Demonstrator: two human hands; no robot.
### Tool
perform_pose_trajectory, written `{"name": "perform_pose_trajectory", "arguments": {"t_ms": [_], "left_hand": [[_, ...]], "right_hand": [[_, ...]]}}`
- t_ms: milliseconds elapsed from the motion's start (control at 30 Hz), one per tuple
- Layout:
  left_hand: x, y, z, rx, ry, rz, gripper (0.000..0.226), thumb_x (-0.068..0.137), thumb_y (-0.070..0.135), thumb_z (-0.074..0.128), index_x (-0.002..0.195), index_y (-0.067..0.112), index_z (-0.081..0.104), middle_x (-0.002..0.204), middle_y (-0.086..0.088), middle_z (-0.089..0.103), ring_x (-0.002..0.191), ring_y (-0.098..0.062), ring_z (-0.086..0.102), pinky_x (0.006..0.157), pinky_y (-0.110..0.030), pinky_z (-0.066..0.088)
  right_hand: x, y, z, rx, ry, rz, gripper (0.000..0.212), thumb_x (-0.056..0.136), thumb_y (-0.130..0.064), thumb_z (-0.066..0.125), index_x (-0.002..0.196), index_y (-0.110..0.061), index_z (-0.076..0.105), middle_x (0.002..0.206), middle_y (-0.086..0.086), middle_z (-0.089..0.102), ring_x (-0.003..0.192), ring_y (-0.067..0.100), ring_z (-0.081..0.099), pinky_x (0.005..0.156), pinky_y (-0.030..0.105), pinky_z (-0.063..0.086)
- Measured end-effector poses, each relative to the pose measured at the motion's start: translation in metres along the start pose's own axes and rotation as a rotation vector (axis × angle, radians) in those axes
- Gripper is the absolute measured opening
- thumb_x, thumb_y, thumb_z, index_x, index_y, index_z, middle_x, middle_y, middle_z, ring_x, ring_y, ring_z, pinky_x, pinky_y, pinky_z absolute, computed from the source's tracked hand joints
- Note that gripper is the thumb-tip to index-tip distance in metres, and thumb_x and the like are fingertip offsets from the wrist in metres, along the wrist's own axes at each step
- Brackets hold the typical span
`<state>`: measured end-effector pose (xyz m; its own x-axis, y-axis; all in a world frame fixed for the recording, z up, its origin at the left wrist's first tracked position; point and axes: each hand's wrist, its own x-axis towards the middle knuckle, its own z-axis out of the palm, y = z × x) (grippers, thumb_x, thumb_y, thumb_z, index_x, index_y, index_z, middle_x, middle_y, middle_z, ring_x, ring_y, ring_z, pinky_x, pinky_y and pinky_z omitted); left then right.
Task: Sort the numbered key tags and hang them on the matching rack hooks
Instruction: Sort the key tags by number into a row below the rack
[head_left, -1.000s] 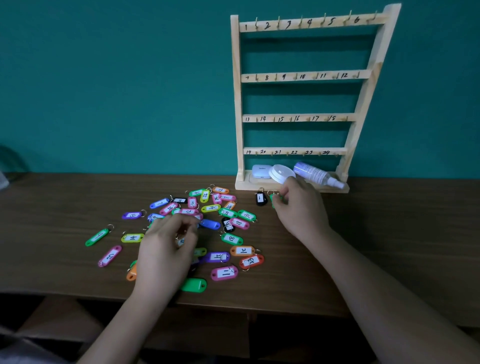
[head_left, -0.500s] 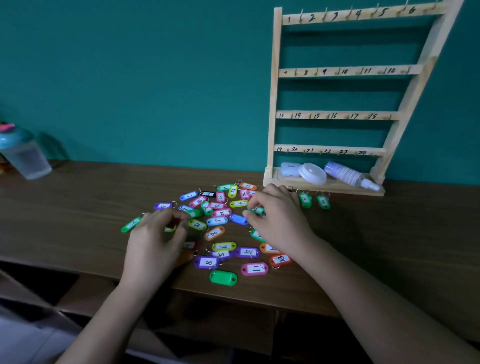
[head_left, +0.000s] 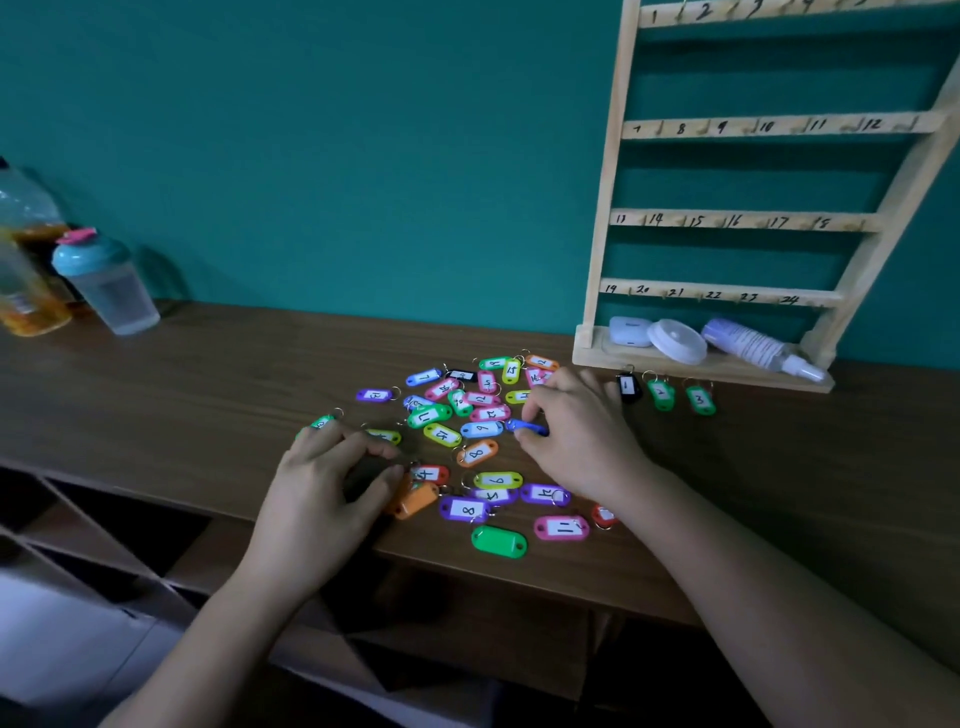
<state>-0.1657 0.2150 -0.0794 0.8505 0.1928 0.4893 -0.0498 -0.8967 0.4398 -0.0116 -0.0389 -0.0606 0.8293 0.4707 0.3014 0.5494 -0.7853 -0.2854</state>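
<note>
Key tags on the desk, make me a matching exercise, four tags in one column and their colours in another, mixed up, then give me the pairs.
Column one:
1. tag numbered 1
2. tag numbered 3
3. tag numbered 11
4. lone tag numbered 8 mid-pile

Column two:
A. orange
B. pink
C. black
D. green

Pairs: 1-C, 2-D, 3-B, 4-A

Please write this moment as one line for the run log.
stage: sorting | rack hooks: no tags seen | set aside: tags 1, 2, 3 | right hand: on blue tag | left hand: in pile
</note>
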Motion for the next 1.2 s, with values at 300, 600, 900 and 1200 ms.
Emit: {"name": "perform_pose_trajectory", "arguments": {"t_ms": [300, 600, 900, 1200], "left_hand": [[-0.011, -0.005, -0.014, 0.066, -0.12, 0.042, 0.031, 0.083, 0.066, 0.066, 0.106, 0.045, 0.071, 0.1, 0.024, 0.063, 0.106, -0.004, 0.059, 0.085, -0.04, 0.05], [-0.007, -0.008, -0.016, 0.177, -0.08, 0.082, 0.032, 0.09, 0.061, 0.056, 0.102, 0.037, 0.074, 0.1, 0.02, 0.072, 0.099, -0.006, 0.069, 0.081, -0.036, 0.048], [0.001, -0.01, -0.015, 0.118, -0.014, 0.013, 0.012, 0.093, 0.045, 0.076, 0.102, 0.036, 0.076, 0.087, 0.016, 0.075, 0.073, -0.004, 0.066, 0.07, -0.031, 0.052], [0.004, -0.02, -0.016, 0.102, -0.034, -0.049, 0.016, 0.087, 0.037, 0.082, 0.1, 0.038, 0.074, 0.091, 0.019, 0.07, 0.08, -0.003, 0.063, 0.071, -0.031, 0.054]], "right_hand": [[0.002, -0.001, -0.003, 0.052, -0.047, 0.069, 0.006, 0.097, -0.038, 0.07, 0.102, -0.035, 0.068, 0.119, -0.013, 0.055, 0.125, 0.016, 0.045, 0.107, 0.045, 0.032], [0.0, 0.0, -0.003, 0.154, 0.006, 0.07, 0.017, 0.093, -0.027, 0.077, 0.094, -0.036, 0.062, 0.092, -0.018, 0.066, 0.105, 0.012, 0.055, 0.096, 0.041, 0.036], [-0.01, -0.001, -0.018, 0.211, -0.057, -0.003, 0.019, 0.088, -0.023, 0.078, 0.096, -0.037, 0.068, 0.108, -0.018, 0.066, 0.112, 0.011, 0.051, 0.105, 0.048, 0.037], [-0.013, 0.003, -0.024, 0.314, 0.096, -0.031, 0.022, 0.087, -0.012, 0.073, 0.096, -0.033, 0.07, 0.096, -0.02, 0.067, 0.102, 0.011, 0.061, 0.099, 0.053, 0.048]]}}
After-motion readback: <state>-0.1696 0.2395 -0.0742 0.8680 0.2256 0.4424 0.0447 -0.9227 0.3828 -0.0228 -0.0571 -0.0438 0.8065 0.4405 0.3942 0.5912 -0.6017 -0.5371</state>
